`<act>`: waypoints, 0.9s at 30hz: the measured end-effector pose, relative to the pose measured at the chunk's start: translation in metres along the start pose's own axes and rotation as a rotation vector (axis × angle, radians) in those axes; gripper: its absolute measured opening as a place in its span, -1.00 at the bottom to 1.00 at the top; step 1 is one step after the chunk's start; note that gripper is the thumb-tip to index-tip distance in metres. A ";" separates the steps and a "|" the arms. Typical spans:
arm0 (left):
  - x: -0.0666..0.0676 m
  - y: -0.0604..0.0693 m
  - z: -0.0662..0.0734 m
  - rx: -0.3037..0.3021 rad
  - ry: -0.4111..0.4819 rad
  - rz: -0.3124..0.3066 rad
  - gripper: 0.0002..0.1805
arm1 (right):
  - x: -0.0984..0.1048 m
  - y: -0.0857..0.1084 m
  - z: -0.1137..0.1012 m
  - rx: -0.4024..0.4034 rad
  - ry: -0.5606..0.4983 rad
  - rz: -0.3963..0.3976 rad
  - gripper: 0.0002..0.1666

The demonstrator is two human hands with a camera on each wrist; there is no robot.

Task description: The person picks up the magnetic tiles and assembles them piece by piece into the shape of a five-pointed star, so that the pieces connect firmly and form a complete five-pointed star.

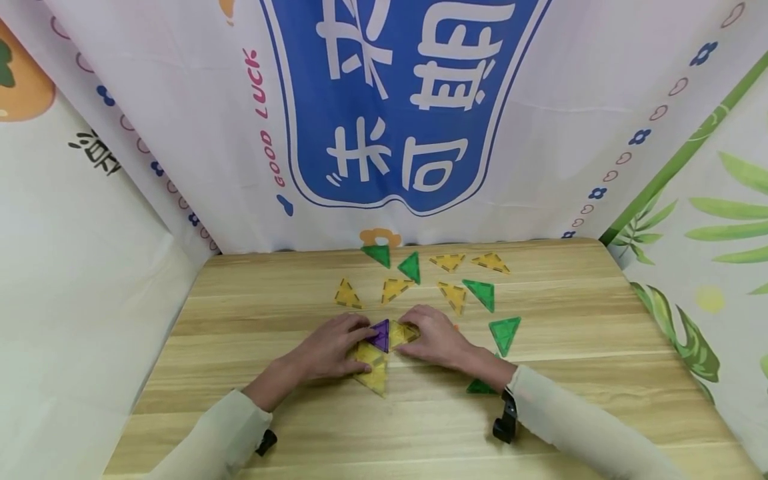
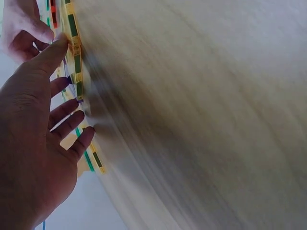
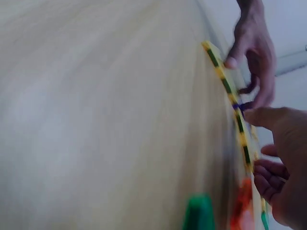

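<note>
In the head view, my left hand (image 1: pixel 329 348) rests over yellow triangular tiles (image 1: pixel 375 381), its index finger touching a purple triangle (image 1: pixel 382 336). The left wrist view shows that hand (image 2: pixel 41 112) with its fingers spread and its thumb touching a yellow tile edge (image 2: pixel 77 64). To the right of the purple triangle, my right hand (image 1: pixel 437 338) pinches a small yellow tile (image 1: pixel 397 335) between thumb and fingers. The right wrist view has this hand (image 3: pixel 288 148) against the yellow edge (image 3: pixel 245 143), with part of the tile hidden.
Behind the hands lie loose yellow triangles (image 1: pixel 396 289) and green triangles (image 1: pixel 411 267). More green pieces (image 1: pixel 505 334) are to the right, one partly under the right forearm. An orange-red piece (image 3: pixel 242 203) sits beside the right hand. A printed cloth (image 1: pixel 540 167) borders the wooden table (image 1: pixel 240 320).
</note>
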State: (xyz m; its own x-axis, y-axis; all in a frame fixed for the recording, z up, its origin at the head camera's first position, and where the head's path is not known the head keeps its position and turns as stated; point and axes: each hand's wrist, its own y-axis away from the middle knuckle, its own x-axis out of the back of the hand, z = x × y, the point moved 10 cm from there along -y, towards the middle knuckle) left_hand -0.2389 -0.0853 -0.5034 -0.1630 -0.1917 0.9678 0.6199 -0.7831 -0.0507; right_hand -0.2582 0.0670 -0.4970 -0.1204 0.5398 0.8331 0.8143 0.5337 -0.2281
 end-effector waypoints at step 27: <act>-0.004 0.011 0.006 -0.045 -0.022 -0.060 -0.18 | 0.038 0.060 0.058 0.066 -0.075 -0.330 -0.34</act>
State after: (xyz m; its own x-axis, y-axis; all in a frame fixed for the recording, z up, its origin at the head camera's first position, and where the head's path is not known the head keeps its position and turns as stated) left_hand -0.2271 -0.0897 -0.5061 -0.1812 -0.1308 0.9747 0.5746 -0.8184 -0.0030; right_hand -0.2463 0.1573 -0.5080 -0.4147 0.3765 0.8284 0.6865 0.7270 0.0133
